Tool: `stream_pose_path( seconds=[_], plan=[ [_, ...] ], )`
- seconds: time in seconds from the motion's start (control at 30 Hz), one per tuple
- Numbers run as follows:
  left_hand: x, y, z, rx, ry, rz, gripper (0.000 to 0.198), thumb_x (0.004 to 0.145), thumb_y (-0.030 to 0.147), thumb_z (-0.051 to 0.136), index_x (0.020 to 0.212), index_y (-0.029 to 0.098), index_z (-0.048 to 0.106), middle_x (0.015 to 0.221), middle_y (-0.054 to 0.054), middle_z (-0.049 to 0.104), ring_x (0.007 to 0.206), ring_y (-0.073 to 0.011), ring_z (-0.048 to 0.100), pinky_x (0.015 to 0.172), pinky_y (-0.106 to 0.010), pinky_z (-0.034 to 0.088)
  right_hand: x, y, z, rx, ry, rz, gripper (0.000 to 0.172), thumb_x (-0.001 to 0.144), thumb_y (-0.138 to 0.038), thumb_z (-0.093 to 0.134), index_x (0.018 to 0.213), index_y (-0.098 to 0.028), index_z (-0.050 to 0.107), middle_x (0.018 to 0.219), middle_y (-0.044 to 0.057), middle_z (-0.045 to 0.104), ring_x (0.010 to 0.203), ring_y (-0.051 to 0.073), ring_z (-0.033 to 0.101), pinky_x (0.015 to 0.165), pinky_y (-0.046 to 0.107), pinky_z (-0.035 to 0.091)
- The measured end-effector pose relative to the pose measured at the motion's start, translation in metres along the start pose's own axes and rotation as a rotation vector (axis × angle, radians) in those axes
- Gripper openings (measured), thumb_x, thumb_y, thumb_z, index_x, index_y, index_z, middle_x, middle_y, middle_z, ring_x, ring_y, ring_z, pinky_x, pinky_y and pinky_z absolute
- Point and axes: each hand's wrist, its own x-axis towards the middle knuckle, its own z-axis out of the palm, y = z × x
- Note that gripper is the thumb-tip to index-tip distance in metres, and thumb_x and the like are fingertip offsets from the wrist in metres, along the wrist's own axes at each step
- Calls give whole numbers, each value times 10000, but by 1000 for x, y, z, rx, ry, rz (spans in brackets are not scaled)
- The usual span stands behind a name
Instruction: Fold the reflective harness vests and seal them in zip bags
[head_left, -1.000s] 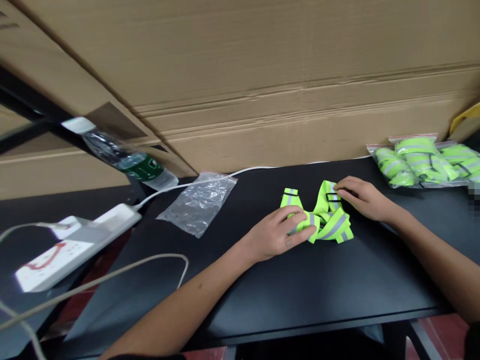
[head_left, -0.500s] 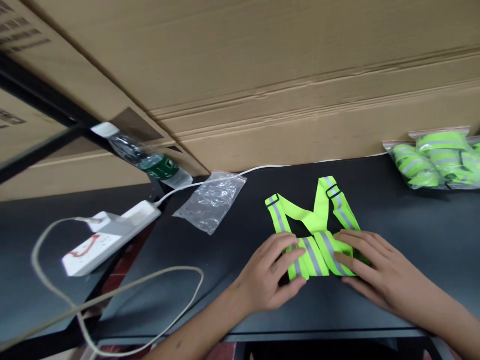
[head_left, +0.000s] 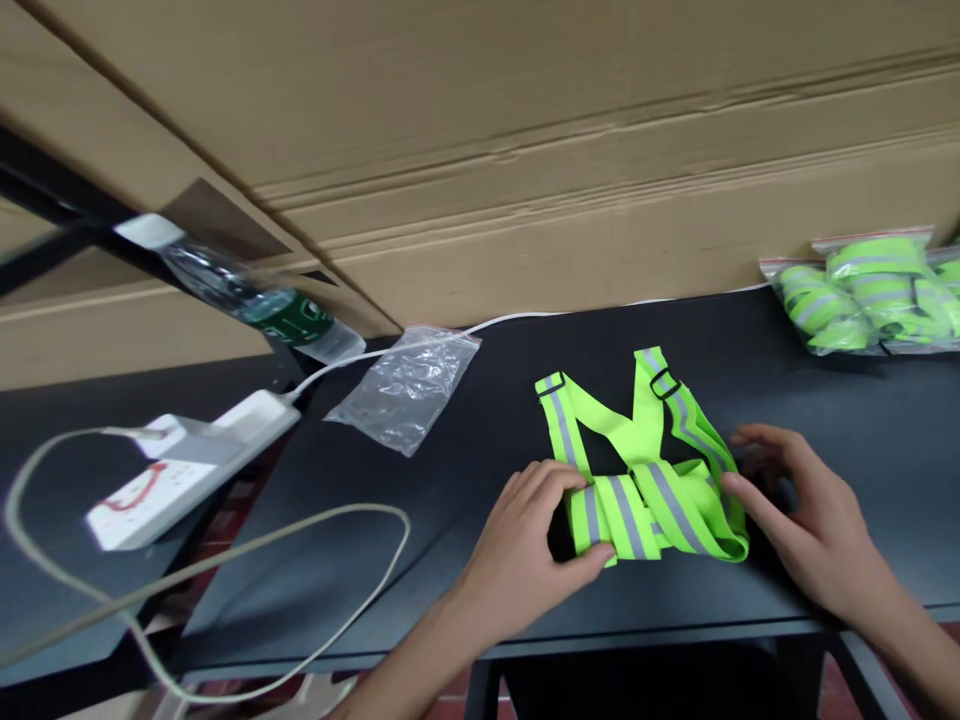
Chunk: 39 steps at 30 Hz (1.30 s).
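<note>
A neon yellow reflective vest with shoulder straps (head_left: 630, 515) lies on the black table (head_left: 862, 420), its grey stripes showing. Its lower bands are bunched together in a loose fold. My left hand (head_left: 529, 530) grips the left end of that fold, with fingers on top and thumb in front. My right hand (head_left: 806, 510) stands at the fold's right edge, fingers spread and nothing held. A black slide buckle (head_left: 664, 384) sits on the right strap, and a smaller one (head_left: 550, 385) on the left strap.
Sealed bags of folded yellow vests (head_left: 862, 295) lie at the back right. An empty clear plastic bag (head_left: 405, 390) lies at the back, left of the vest. Further left are a white power strip (head_left: 187, 470), its white cable (head_left: 247, 560), and a water bottle (head_left: 247, 290). Cardboard sheets (head_left: 525, 170) stand behind.
My right hand has lifted off the vest and moved right, its fingers now spread. The lower bands now bulge in a looser fold. My left hand stays on the left end.
</note>
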Motion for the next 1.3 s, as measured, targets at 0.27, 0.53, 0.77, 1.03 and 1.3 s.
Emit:
stream_pose_path(
  seconds=[0.27, 0.53, 0.77, 1.03, 1.3],
  plan=[
    [6, 12, 3, -53, -83, 76, 734, 779, 259, 695, 1429, 208, 358, 1339, -121, 524, 1215, -296, 507, 1016, -507, 464, 31, 4, 1, 418, -387, 317, 317, 881, -527, 657, 863, -211, 669, 755, 28, 696, 631, 170, 638, 551, 290, 508],
    [13, 7, 11, 65, 38, 121, 608, 777, 341, 785, 1307, 196, 524, 1166, -88, 595, 1095, -290, 542, 920, -484, 502, 37, 9, 2, 961, -275, 656, 366, 788, -387, 807, 1053, -164, 687, 892, 77, 761, 690, 175, 717, 628, 277, 609],
    [12, 0, 8, 207, 273, 326, 477, 844, 189, 730, 1281, 193, 538, 1100, -89, 592, 1034, -255, 576, 879, -440, 535, 41, 0, 0, 1194, -275, 779, 241, 836, -284, 718, 1039, -153, 721, 1046, 90, 766, 891, 190, 735, 798, 277, 628],
    [8, -7, 0, 353, 402, 675, 275, 904, 164, 655, 1175, 160, 613, 947, -64, 549, 1007, -238, 578, 844, -426, 579, 39, 11, 8, 889, 115, 587, 409, 737, -394, 810, 1051, -205, 630, 1047, 78, 697, 893, 230, 707, 763, 374, 612],
    [-16, -11, 4, 65, 275, 684, 422, 862, -8, 606, 1245, 165, 569, 1148, -105, 600, 1178, -248, 572, 1013, -459, 525, 14, -27, 2, 31, -58, -212, 358, 921, -445, 619, 1209, -234, 594, 1113, 94, 679, 961, 246, 653, 833, 413, 539]
  ],
)
